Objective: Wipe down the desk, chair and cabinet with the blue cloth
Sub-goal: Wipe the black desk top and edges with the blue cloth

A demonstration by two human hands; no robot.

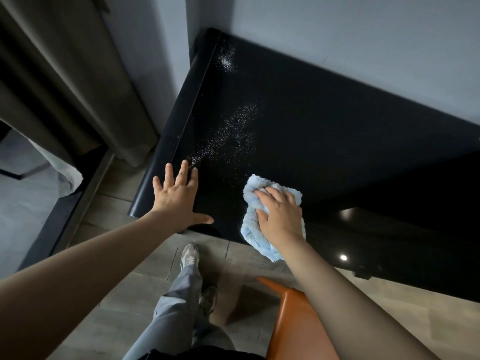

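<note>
A glossy black desk (324, 131) fills the middle of the head view, set against the wall. Fine white specks (233, 131) lie scattered across its left part, with a denser patch near the back left corner. My right hand (281, 216) presses a fluffy light blue cloth (250, 229) flat on the desk near its front edge; part of the cloth hangs over that edge. My left hand (179, 198) rests flat on the desk's front left corner, fingers spread, holding nothing. An orange chair (293, 326) shows at the bottom right, partly behind my right forearm.
A grey curtain (78, 87) hangs at the left beside the desk's left edge. My legs and shoes (189, 258) stand on the wood-look floor below the desk's front edge. A grey wall (337, 35) runs behind the desk.
</note>
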